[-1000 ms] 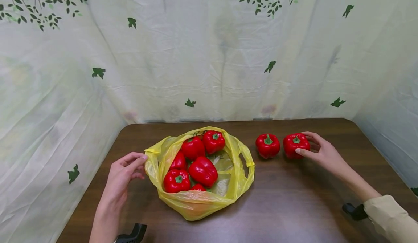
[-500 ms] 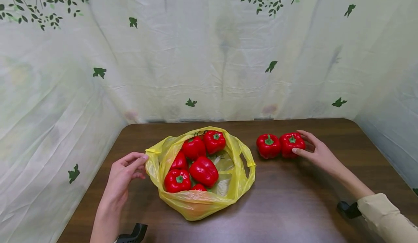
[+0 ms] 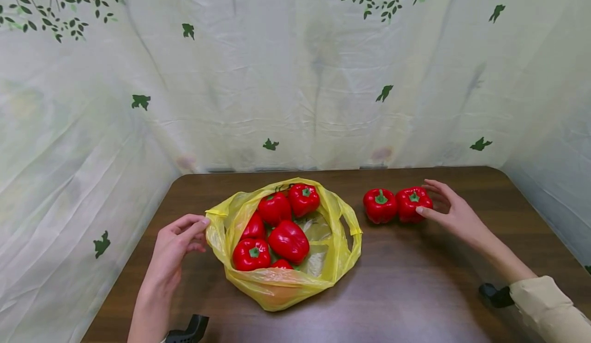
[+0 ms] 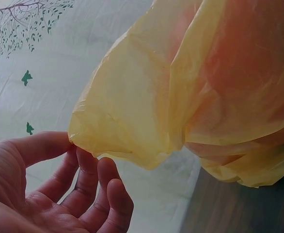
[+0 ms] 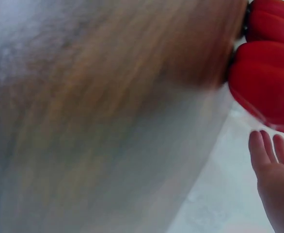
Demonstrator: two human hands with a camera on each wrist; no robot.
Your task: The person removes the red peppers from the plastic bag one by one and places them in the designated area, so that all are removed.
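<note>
A yellow plastic bag (image 3: 339, 266) stands with its mouth wide, several red bell peppers (image 3: 289, 242) inside it. My left hand (image 3: 172, 245) pinches the bag's left edge between thumb and forefinger, which the left wrist view shows close up on the thin film (image 4: 127, 107). To the right of the bag, two more bell peppers sit upright side by side, green stems up: a left one (image 3: 379, 210) and a right one (image 3: 408, 210). My right hand (image 3: 450, 214) is just right of the latter, fingers loosely spread; the right wrist view has its fingertips (image 5: 258, 145) apart from that pepper (image 5: 263, 87).
The brown wooden table (image 3: 392, 291) carries everything. Behind and on both sides hangs a pale curtain (image 3: 295, 92) with green leaf prints. A dark wrist camera mount (image 3: 188, 330) sits on my left wrist, another mount (image 3: 496, 296) on the right.
My right hand slid the right pepper left until it was up against the other one. The fingers then loosened and drew slightly back to the right. My left hand stayed at the bag.
</note>
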